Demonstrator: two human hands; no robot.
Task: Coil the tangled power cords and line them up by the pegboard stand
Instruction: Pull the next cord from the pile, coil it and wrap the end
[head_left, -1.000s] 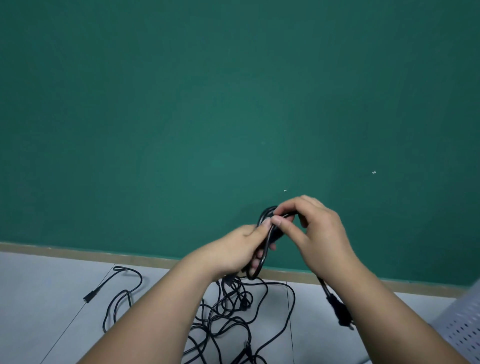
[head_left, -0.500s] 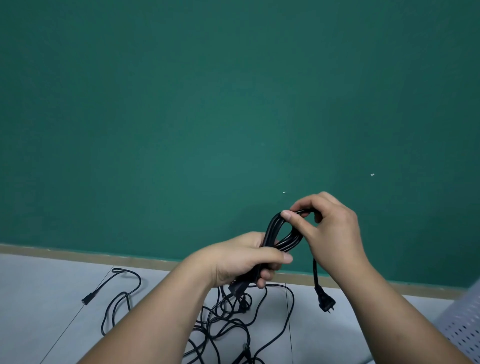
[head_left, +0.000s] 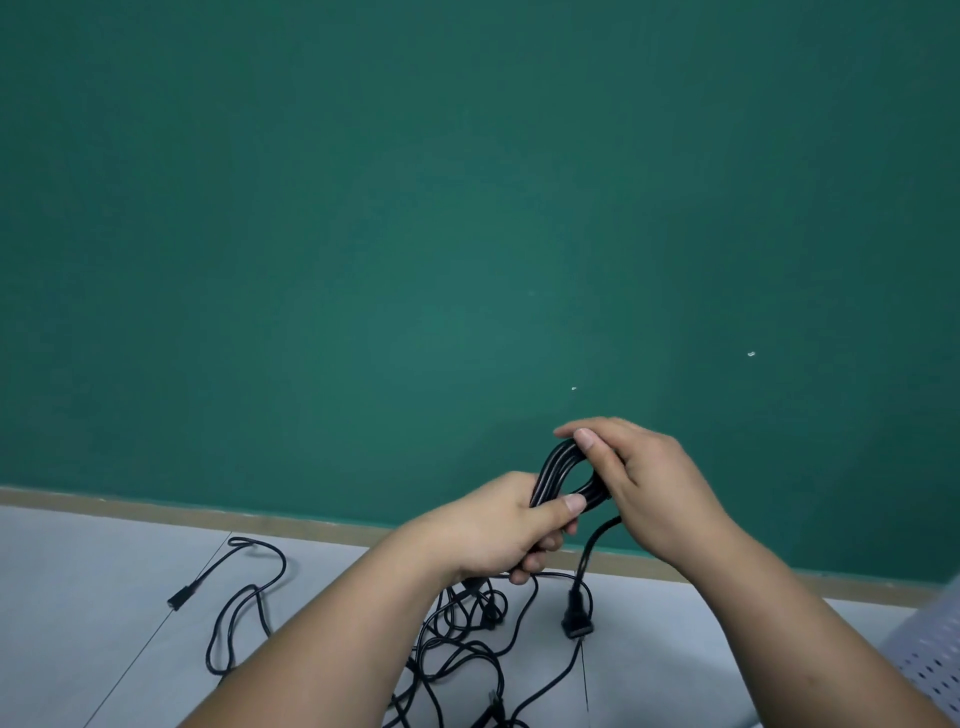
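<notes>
One black power cord (head_left: 558, 470) is held up in front of the green wall (head_left: 363, 260), gathered between the two hands into a single small coil of roughly four loops. The left hand (head_left: 498, 530) curls its fingers round the lower side of the coil, thumb pressed flat across the strands. The right hand (head_left: 644, 483) pinches the top of the loops between thumb and forefinger; its other fingers are hidden. Below both sets of fingers one tail drops to a single plug (head_left: 576, 621). The cord looks light, rubbery and springy, so I judge the loops will fan open unless gripped across the bundled strands, not by the plug. Beneath the left fingers one tangle (head_left: 457, 642) lies on the floor (head_left: 78, 597); how many cords it holds I cannot tell. One pegboard stand (head_left: 930, 660) shows partly, beyond the right wrist.
</notes>
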